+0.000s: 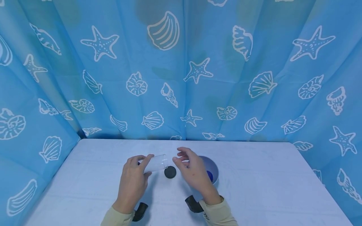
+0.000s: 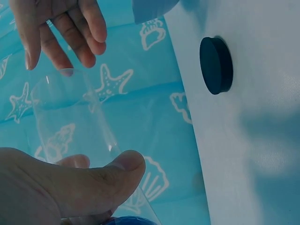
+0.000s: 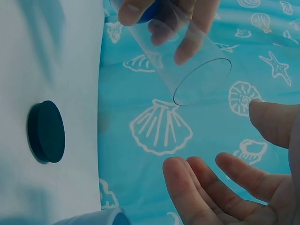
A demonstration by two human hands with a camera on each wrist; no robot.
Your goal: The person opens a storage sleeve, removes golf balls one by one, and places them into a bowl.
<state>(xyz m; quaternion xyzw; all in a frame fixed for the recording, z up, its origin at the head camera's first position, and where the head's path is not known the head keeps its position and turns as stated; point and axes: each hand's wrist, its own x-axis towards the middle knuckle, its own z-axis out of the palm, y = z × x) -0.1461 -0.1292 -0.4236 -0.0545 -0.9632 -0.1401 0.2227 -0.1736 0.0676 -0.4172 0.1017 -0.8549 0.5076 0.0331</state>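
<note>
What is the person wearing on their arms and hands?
The hands are bare: left hand, right hand. Pale yellowish long sleeves cover both arms to the wrists. A curved black strap piece sits under each wrist.

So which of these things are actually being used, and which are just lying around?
In use:
- clear tube, held tilted in the left hand, open end towards the right hand
- right hand, open, beside the tube's mouth, not touching it
- dark cap, on the table just below the tube's mouth

Lying about:
- bowl behind the right hand, something blue inside
- seashell curtain
</note>
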